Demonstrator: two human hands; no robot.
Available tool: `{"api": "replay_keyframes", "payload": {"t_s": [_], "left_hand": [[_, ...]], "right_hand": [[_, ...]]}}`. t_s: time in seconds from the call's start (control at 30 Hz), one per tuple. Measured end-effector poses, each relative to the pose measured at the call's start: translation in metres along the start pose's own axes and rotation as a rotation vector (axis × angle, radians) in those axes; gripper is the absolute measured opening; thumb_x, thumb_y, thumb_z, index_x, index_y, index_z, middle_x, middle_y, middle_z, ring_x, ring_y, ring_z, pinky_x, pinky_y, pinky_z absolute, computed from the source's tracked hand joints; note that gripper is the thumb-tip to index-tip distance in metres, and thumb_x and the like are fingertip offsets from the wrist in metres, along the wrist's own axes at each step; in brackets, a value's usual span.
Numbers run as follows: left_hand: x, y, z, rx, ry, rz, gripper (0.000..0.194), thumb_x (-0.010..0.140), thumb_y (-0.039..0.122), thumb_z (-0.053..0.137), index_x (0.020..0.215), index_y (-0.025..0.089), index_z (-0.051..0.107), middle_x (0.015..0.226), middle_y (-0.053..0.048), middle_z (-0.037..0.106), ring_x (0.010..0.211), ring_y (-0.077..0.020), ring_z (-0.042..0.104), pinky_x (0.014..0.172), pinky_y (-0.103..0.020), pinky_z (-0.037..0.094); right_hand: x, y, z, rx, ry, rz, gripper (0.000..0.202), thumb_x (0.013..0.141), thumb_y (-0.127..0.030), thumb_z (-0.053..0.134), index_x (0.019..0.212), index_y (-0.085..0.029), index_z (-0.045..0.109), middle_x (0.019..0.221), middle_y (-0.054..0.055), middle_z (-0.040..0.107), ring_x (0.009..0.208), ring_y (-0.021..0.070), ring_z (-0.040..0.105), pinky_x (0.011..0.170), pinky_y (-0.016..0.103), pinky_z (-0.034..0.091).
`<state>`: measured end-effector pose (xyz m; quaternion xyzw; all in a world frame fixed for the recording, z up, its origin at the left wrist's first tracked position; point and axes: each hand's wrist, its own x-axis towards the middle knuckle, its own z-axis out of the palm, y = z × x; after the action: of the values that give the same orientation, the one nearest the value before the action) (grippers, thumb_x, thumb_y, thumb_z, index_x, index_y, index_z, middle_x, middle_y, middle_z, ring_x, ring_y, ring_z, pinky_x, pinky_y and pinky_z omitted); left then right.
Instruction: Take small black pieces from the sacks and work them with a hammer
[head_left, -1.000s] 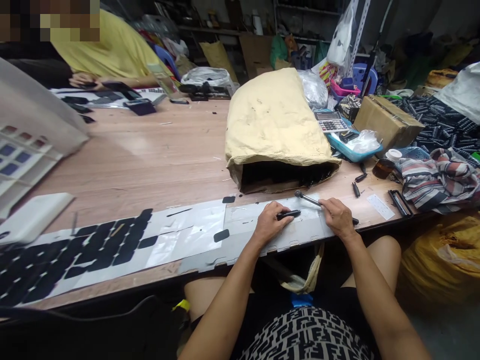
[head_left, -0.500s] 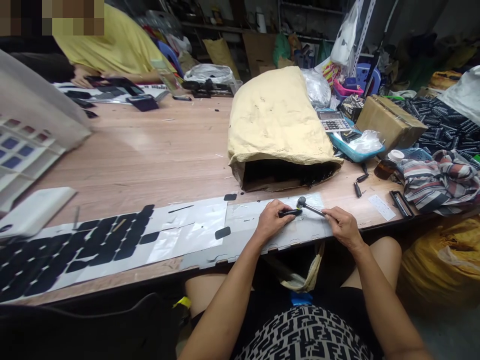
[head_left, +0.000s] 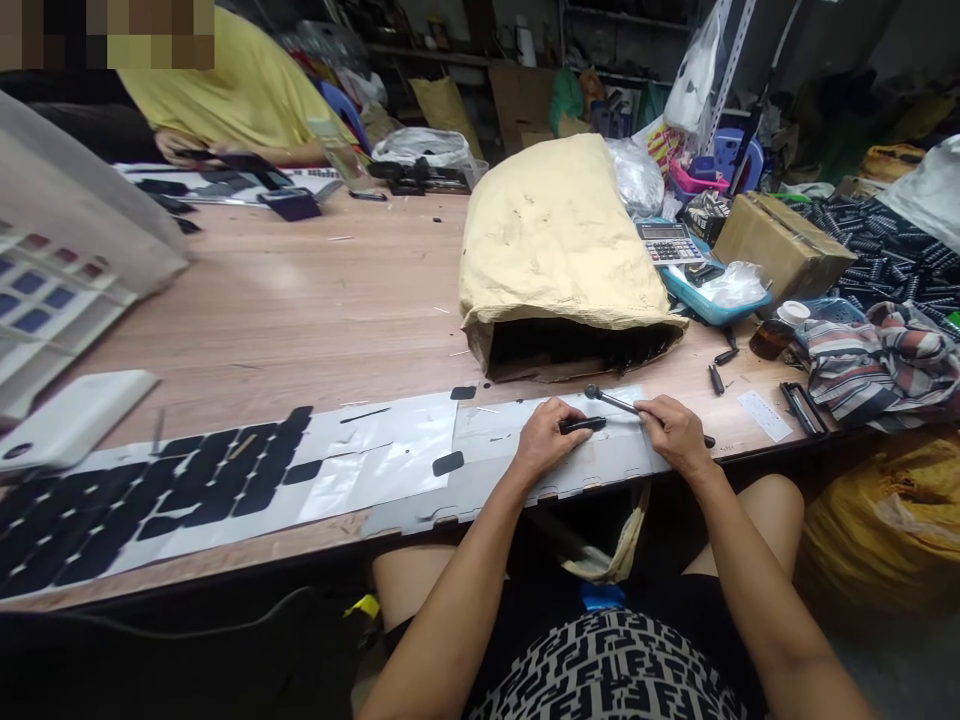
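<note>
My left hand (head_left: 549,437) rests on the grey sheet (head_left: 517,480) at the table's front edge, fingers closed around a slim black piece (head_left: 589,425) that points right. My right hand (head_left: 675,432) is wrapped around a thin tool (head_left: 616,400) with a dark rounded head, a metal shaft and a black handle whose end shows past the hand. The tool's head sits just beyond the black piece, apart from it. I cannot tell whether this tool is a small hammer or a ratchet.
A large pale yellow sack (head_left: 562,240) lies ahead, its dark mouth facing me. On the left are black pads (head_left: 202,480) on white sheet and a white plastic rack (head_left: 52,310). A blue basket (head_left: 720,300), brown bottle (head_left: 776,335) and cloth (head_left: 877,360) stand right. A co-worker sits opposite.
The tool's head has come off the end of the black piece and moved away and slightly left. My right hand has shifted left. My left hand keeps its hold.
</note>
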<state>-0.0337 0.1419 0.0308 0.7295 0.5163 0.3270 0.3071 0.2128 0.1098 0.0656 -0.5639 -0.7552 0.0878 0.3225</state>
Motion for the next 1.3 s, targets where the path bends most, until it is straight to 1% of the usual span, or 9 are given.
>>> {"api": "replay_keyframes", "payload": {"t_s": [0.13, 0.27, 0.53, 0.63, 0.73, 0.9, 1.1, 1.2, 1.3], "left_hand": [[-0.001, 0.000, -0.003, -0.008, -0.027, 0.044, 0.015, 0.081, 0.031, 0.073, 0.093, 0.022, 0.073, 0.093, -0.003, 0.064, 0.094, -0.0218, 0.058, 0.085, -0.035, 0.046], [-0.004, 0.000, -0.006, 0.004, -0.077, 0.122, 0.013, 0.085, 0.033, 0.068, 0.091, 0.023, 0.074, 0.093, -0.003, 0.066, 0.094, -0.0222, 0.057, 0.087, -0.037, 0.044], [-0.007, 0.004, -0.010, 0.062, -0.115, 0.140, 0.017, 0.071, 0.030, 0.081, 0.083, 0.022, 0.072, 0.095, -0.002, 0.066, 0.092, -0.0230, 0.054, 0.087, -0.039, 0.044], [-0.020, 0.012, -0.012, 0.058, -0.152, 0.168, 0.016, 0.071, 0.030, 0.082, 0.082, 0.023, 0.073, 0.100, -0.002, 0.066, 0.098, -0.0239, 0.055, 0.094, -0.042, 0.044], [-0.049, 0.023, -0.010, 0.098, -0.147, 0.243, 0.015, 0.072, 0.027, 0.082, 0.084, 0.025, 0.074, 0.116, -0.004, 0.064, 0.114, -0.0279, 0.053, 0.102, -0.046, 0.040], [-0.100, 0.033, 0.010, 0.324, 0.083, 0.359, 0.016, 0.075, 0.025, 0.081, 0.091, 0.026, 0.076, 0.143, -0.010, 0.052, 0.130, -0.0361, 0.044, 0.104, -0.052, 0.037], [-0.122, 0.015, 0.054, 0.494, 0.367, 0.391, 0.012, 0.085, 0.022, 0.072, 0.096, 0.027, 0.076, 0.133, -0.011, 0.061, 0.123, -0.0316, 0.051, 0.102, -0.047, 0.038], [-0.127, 0.003, 0.068, 0.468, 0.376, 0.364, 0.015, 0.086, 0.020, 0.069, 0.092, 0.032, 0.077, 0.128, -0.008, 0.064, 0.122, -0.0302, 0.053, 0.105, -0.048, 0.036], [-0.131, -0.004, 0.072, 0.387, 0.267, 0.252, 0.022, 0.087, 0.018, 0.066, 0.096, 0.034, 0.077, 0.130, -0.008, 0.064, 0.124, -0.0321, 0.053, 0.107, -0.054, 0.034]], "right_hand": [[0.014, 0.011, 0.012, -0.178, -0.002, -0.042, 0.022, 0.091, -0.019, 0.060, 0.104, -0.024, 0.076, 0.096, 0.004, 0.072, 0.094, 0.0212, 0.061, 0.087, 0.033, 0.048], [0.017, 0.016, 0.022, -0.241, 0.005, -0.070, 0.022, 0.092, -0.020, 0.060, 0.107, -0.024, 0.076, 0.098, 0.005, 0.070, 0.092, 0.0218, 0.056, 0.087, 0.034, 0.045], [0.013, 0.014, 0.020, -0.246, -0.022, -0.062, 0.026, 0.093, -0.020, 0.056, 0.113, -0.025, 0.073, 0.100, 0.006, 0.068, 0.093, 0.0226, 0.053, 0.085, 0.034, 0.042], [0.013, 0.014, 0.021, -0.246, -0.023, -0.057, 0.026, 0.093, -0.020, 0.057, 0.113, -0.024, 0.073, 0.100, 0.006, 0.068, 0.093, 0.0230, 0.052, 0.085, 0.035, 0.042], [0.014, 0.014, 0.021, -0.241, -0.027, -0.063, 0.026, 0.093, -0.021, 0.057, 0.113, -0.024, 0.073, 0.101, 0.006, 0.068, 0.094, 0.0231, 0.052, 0.086, 0.034, 0.041], [0.014, 0.014, 0.022, -0.238, -0.023, -0.060, 0.025, 0.093, -0.021, 0.057, 0.112, -0.024, 0.073, 0.101, 0.006, 0.068, 0.094, 0.0231, 0.052, 0.088, 0.034, 0.042], [0.014, 0.014, 0.022, -0.244, -0.029, -0.057, 0.026, 0.093, -0.022, 0.056, 0.113, -0.025, 0.073, 0.101, 0.006, 0.067, 0.094, 0.0230, 0.052, 0.087, 0.034, 0.041], [0.014, 0.013, 0.022, -0.255, -0.027, -0.050, 0.027, 0.093, -0.022, 0.056, 0.114, -0.025, 0.073, 0.102, 0.006, 0.068, 0.094, 0.0233, 0.052, 0.088, 0.035, 0.041], [0.013, 0.012, 0.021, -0.257, -0.034, -0.046, 0.028, 0.093, -0.021, 0.055, 0.115, -0.025, 0.073, 0.103, 0.006, 0.068, 0.095, 0.0238, 0.052, 0.088, 0.035, 0.041]]}}
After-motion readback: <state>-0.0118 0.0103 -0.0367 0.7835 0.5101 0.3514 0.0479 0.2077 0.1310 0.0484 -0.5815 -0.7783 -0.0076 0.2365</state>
